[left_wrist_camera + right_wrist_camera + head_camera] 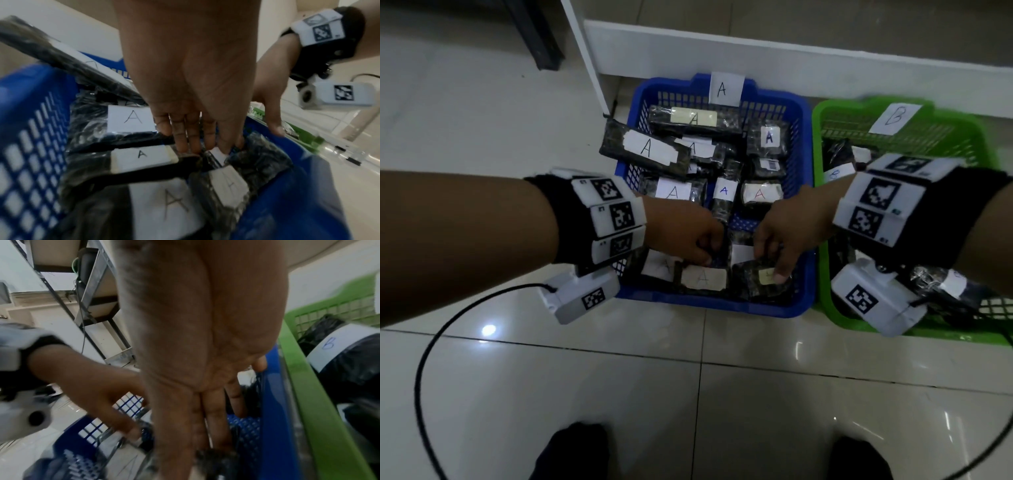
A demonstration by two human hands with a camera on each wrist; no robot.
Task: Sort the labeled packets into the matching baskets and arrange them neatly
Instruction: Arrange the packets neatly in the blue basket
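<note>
— Where do the baskets stand?
— The A basket (803,192) stands on the floor (688,394), the B basket (825,240) touching its right side, a shelf (756,48) behind both.
— And the packets (647,148)?
— Piled in the A basket, one lying over its left rim.

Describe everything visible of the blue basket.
The blue basket is rectangular, plastic-looking, with lattice walls and floor. It stands upright on the tiled floor, touching the green basket on its right. A paper tag marked A stands on its far rim. Black packets labelled A fill it; one overhangs the left rim. Both hands reach inside.
</note>
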